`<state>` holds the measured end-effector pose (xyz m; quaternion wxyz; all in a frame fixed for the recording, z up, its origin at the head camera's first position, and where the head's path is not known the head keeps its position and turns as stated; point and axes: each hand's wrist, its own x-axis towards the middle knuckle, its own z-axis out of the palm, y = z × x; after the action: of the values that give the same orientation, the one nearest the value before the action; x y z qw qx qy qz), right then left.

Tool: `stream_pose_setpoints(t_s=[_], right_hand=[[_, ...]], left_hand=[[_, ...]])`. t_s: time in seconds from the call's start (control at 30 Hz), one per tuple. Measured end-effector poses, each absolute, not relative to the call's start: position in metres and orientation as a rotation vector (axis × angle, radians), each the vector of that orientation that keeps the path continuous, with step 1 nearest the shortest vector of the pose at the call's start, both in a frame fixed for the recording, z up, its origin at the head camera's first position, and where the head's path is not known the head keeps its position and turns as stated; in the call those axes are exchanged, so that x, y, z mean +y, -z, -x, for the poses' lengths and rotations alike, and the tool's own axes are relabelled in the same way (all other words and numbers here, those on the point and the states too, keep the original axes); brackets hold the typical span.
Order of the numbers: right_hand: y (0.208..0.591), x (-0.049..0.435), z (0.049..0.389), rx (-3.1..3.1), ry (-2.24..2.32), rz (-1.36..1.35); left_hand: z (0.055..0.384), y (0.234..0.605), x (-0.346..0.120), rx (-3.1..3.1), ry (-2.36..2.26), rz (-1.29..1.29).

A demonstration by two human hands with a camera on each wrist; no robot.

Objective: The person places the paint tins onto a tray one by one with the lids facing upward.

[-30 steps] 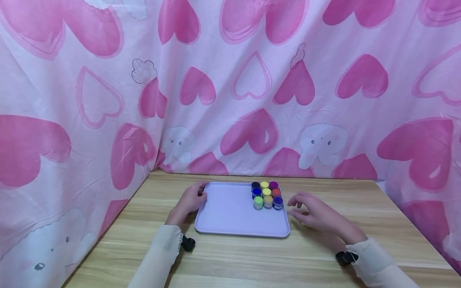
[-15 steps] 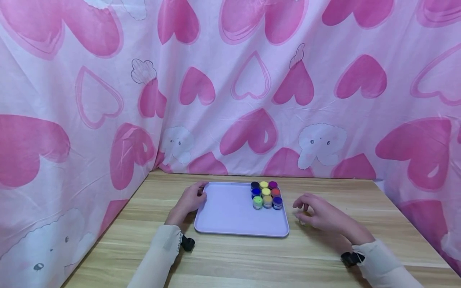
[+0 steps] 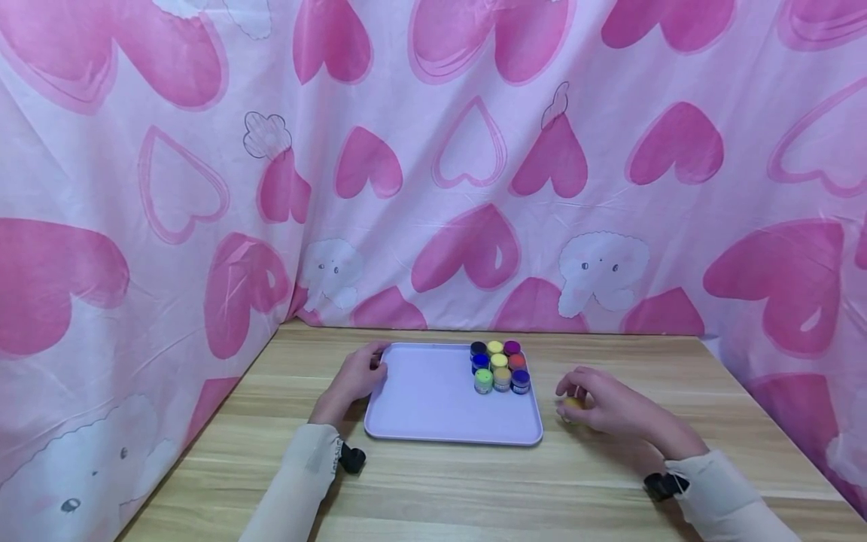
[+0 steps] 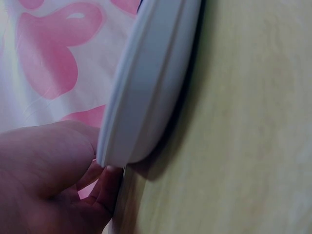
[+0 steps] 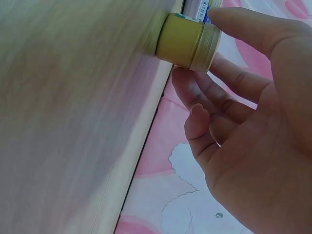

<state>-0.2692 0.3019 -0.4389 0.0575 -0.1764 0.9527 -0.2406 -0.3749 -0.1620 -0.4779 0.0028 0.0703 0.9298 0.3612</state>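
A lilac tray (image 3: 420,406) lies on the wooden table. My left hand (image 3: 355,374) holds its left edge; in the left wrist view, the thumb is at the rim of the tray (image 4: 146,87) and the fingers are curled below. Right of the tray, my right hand (image 3: 599,403) grips a small paint jar with a yellow lid (image 3: 573,404). Seen from the right wrist, this yellow jar (image 5: 180,40) is upright with its base at the tabletop, thumb on one side of the lid and fingers on the other.
Several paint jars (image 3: 499,363) stand in tight rows at the tray's back right corner, with black, blue, yellow, purple, red, green and tan tops. A pink heart-patterned cloth (image 3: 467,248) hangs behind and beside the wooden table (image 3: 433,489).
My right hand has shifted slightly right, away from the tray, and the yellow lid now shows between its thumb and fingers. The left hand keeps its place on the tray.
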Motion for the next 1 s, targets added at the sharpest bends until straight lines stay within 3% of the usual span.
stream_pose_setpoints(t_s=[1.0], right_hand=[[0.429,0.291,0.275,2.907,0.749,0.545]], left_hand=[[0.372,0.476,-0.162,2.913,-1.139,-0.23]])
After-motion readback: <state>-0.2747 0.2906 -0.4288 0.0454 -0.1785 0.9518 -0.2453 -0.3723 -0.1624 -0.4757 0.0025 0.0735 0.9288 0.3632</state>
